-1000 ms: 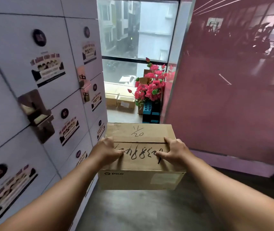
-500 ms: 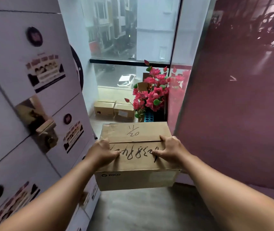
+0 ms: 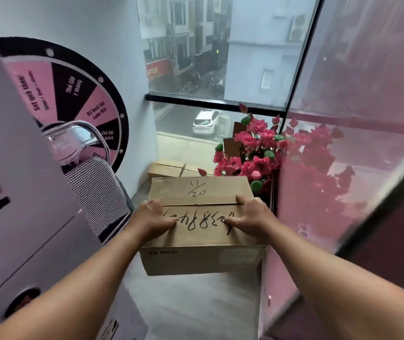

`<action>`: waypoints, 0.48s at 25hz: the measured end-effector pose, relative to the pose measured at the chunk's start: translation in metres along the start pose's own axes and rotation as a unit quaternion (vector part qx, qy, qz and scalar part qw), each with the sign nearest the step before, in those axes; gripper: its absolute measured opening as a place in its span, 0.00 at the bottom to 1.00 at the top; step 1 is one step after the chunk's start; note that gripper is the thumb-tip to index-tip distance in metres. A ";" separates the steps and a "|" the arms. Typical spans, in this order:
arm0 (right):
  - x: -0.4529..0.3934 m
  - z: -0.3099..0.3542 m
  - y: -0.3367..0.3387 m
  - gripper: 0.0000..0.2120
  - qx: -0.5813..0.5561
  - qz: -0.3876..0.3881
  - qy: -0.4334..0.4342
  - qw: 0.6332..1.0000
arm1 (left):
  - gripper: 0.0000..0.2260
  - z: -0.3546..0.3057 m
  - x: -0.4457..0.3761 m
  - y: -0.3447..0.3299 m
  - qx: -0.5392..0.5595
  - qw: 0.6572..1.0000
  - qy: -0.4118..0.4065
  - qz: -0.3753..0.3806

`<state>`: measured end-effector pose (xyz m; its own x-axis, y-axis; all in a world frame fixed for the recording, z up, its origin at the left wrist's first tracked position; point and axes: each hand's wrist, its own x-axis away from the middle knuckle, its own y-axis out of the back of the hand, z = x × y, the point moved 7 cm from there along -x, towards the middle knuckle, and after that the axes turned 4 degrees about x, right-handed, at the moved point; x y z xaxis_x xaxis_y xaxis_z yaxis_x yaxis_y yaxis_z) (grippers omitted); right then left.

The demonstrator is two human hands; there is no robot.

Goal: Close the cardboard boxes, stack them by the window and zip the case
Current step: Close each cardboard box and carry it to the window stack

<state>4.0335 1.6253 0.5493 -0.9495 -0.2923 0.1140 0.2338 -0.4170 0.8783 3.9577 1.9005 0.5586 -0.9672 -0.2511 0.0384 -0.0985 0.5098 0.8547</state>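
I carry a closed cardboard box (image 3: 201, 244) with black handwriting on its flaps, held in the air above the floor. My left hand (image 3: 153, 218) grips its left side, thumb on the top flap. My right hand (image 3: 251, 215) grips its right side the same way. Two closed cardboard boxes (image 3: 169, 168) sit side by side on the floor by the window (image 3: 220, 69), just beyond the carried box and partly hidden by it. No case is in view.
White lockers (image 3: 24, 204) line the left. A chair with a checked seat (image 3: 93, 185) and a pink and black prize wheel (image 3: 78, 101) stand ahead on the left. Pink artificial flowers (image 3: 252, 153) stand at the right, against a pink glass wall (image 3: 355, 168).
I have walked forward with the box toward the window. The lockers slid back past me, the chair and prize wheel came into view, and the floor boxes are now closer.
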 end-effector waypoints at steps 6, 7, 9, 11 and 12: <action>-0.146 0.012 0.025 0.35 -0.003 -0.025 0.002 1.000 | 0.16 0.000 -0.154 0.004 0.007 1.000 0.012 0.016; -0.171 0.012 0.029 0.36 0.001 -0.027 -0.001 1.000 | 0.16 -0.001 -0.180 0.006 0.004 1.000 0.015 0.015; -0.218 0.009 0.034 0.35 0.009 -0.031 -0.004 0.999 | 0.15 -0.004 -0.230 0.008 0.003 1.000 0.018 0.015; -0.260 0.007 0.037 0.34 0.006 -0.032 0.000 0.999 | 0.14 -0.008 -0.272 0.008 -0.004 1.000 0.020 0.014; -0.288 0.005 0.038 0.34 0.000 -0.028 0.004 1.000 | 0.15 -0.008 -0.298 0.009 -0.010 1.000 0.022 0.008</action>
<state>4.3144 1.6980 0.5518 -0.9595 -0.2753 0.0601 0.1795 -0.4326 0.8835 4.2472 1.9736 0.5585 -0.9574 -0.2792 0.0739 -0.0784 0.4976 0.8639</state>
